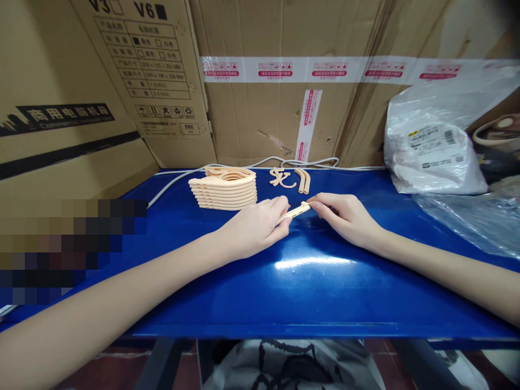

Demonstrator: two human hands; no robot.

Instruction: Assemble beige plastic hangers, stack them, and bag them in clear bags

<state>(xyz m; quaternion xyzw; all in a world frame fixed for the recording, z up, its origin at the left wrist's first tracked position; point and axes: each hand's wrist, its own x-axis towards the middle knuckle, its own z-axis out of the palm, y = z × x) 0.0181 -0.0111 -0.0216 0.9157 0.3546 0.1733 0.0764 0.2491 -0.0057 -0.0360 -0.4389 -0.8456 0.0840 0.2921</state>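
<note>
- Left arm (134, 292) is hanging over the table (227, 303); the left hand (254, 227) is gripping a cream piece (299, 210).
- The right hand (347, 216) is pinching its other end.
- The piece is sitting between both hands, near the stack (223, 195) and hooks (277, 176).
- Keeping left still and right soft is likely helping most.

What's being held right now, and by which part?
A slim cream plastic piece: the left hand grips it by one end. The right hand is at the opposite end; whether it pinches the piece there cannot be told.
</note>
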